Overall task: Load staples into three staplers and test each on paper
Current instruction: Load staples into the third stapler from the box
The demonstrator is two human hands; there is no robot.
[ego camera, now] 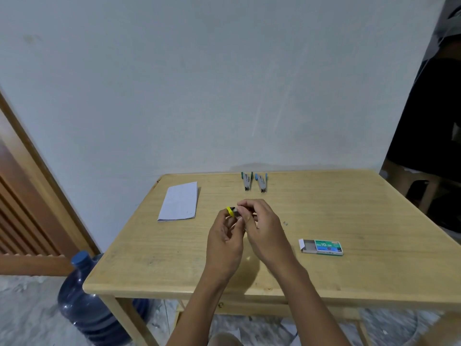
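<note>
Both my hands hold a small yellow stapler (232, 212) above the middle of the wooden table (174, 258). My left hand (224, 243) grips it from below and my right hand (262, 228) pinches its top; most of the stapler is hidden by my fingers. Two more staplers stand open at the far edge: a green-tipped one (247, 181) and a blue-tipped one (261, 182). A sheet of white paper (179, 201) lies at the far left. A green staple box (321, 246), slid partly open, rests to the right of my hands.
A tiny loose bit, perhaps staples (285, 223), lies right of my right hand. A blue water jug (84, 295) stands on the floor by the table's front left leg. The table backs onto a pale wall; dark furniture (429, 146) is at the right.
</note>
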